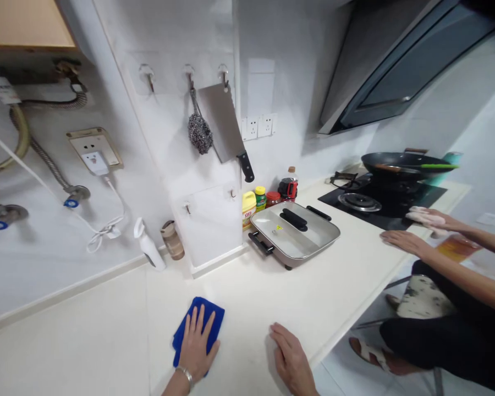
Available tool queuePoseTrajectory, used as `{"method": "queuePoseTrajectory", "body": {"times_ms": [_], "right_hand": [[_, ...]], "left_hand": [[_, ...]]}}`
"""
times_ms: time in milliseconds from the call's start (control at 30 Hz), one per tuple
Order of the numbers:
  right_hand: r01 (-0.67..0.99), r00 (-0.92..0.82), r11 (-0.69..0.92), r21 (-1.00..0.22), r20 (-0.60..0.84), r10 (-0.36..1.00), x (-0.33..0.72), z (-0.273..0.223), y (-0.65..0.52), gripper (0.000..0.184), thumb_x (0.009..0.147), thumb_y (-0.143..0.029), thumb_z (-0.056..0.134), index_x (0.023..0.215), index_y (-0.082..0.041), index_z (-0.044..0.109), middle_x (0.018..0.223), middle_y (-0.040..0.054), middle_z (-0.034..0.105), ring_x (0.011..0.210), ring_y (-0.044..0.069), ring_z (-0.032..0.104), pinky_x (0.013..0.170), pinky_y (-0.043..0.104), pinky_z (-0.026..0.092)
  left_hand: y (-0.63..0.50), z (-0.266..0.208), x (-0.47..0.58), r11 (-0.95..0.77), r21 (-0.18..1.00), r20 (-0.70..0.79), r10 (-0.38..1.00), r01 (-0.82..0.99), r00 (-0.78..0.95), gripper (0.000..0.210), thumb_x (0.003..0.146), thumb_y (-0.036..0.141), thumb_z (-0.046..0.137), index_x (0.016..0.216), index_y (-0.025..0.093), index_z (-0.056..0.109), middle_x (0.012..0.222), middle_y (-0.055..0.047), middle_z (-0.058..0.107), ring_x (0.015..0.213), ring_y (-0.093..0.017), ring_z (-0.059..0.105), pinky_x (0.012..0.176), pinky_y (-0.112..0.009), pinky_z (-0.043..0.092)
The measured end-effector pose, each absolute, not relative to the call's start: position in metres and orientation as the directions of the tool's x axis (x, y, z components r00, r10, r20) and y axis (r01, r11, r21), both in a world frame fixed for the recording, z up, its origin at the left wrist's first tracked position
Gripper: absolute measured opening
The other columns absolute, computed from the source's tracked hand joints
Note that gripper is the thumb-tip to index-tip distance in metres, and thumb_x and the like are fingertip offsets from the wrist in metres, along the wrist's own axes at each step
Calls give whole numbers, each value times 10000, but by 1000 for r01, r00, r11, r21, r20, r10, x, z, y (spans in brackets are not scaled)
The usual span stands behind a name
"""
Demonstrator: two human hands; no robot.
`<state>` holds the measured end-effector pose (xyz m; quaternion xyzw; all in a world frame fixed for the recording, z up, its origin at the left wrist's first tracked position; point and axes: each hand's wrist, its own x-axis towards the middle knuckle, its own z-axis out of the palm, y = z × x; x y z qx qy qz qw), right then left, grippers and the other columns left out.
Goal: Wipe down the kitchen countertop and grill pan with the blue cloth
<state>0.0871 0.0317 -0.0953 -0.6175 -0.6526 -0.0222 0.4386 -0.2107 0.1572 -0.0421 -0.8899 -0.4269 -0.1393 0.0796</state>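
Note:
My left hand (198, 344) lies flat on a folded blue cloth (215, 314), fingers spread, pressing it against the white countertop (239, 308). A bracelet circles that wrist. To the right, my right hand (291, 357) rests on the counter near its front edge, fingers loosely curled together with nothing visible in them. Beyond both hands stands a square electric pan (295, 231) with a glass lid and black handles.
A spray bottle (149, 246) and a brown cup (172, 240) stand by the wall. A cleaver (223, 124) and steel scrubber (200, 132) hang from hooks. Condiment containers (260, 199) sit behind the pan. At right, a seated person's hand holds a pale cloth (425, 216) beside the stove (388, 203) with a wok (408, 162).

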Motion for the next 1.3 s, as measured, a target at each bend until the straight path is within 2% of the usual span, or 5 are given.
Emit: {"method": "queuePoseTrajectory", "body": {"times_ms": [200, 400, 600, 1000, 1300], "right_hand": [[704, 328, 174, -689, 532, 780, 87, -93, 30, 335, 928, -240, 439, 1182, -241, 657, 1230, 94, 660, 1156, 255, 609, 994, 512, 534], [273, 691, 48, -961, 230, 685, 108, -78, 18, 367, 918, -398, 427, 1026, -192, 711, 1096, 91, 718, 1024, 245, 667, 946, 409, 542], [237, 852, -124, -964, 144, 504, 154, -63, -30, 404, 871, -475, 478, 1009, -176, 712, 1031, 85, 731, 879, 241, 678, 835, 369, 539], [688, 446, 159, -708, 586, 676, 135, -36, -14, 253, 947, -217, 431, 1050, -222, 662, 1096, 65, 699, 1046, 208, 658, 897, 371, 561], [728, 252, 254, -636, 594, 764, 115, -65, 2, 280, 950, -217, 413, 1058, -251, 669, 1069, 60, 710, 1002, 208, 679, 836, 367, 603]], "left_hand": [[100, -36, -195, -788, -8, 185, 604, 616, 775, 719, 938, 379, 513, 1565, 300, 170, 1660, -108, 84, 1496, -403, 140, 1141, -616, 324], [85, -32, -131, -898, 188, 78, 417, 397, 906, 783, 907, 384, 570, 1557, 374, 134, 1664, -70, -20, 1496, -417, 116, 1147, -680, 258], [83, -23, -66, -884, 364, 60, 337, 294, 940, 753, 914, 397, 568, 1543, 423, 155, 1664, -47, -55, 1503, -403, 76, 1160, -690, 210], [96, -36, 11, -892, 407, 208, 300, 196, 931, 607, 944, 465, 494, 1514, 359, 313, 1668, -26, 118, 1519, -324, 85, 1210, -595, 196], [186, -43, -34, -783, 314, 212, 609, 537, 764, 638, 889, 403, 600, 1486, 379, 378, 1642, -43, 232, 1501, -321, 185, 1205, -583, 226]]}}
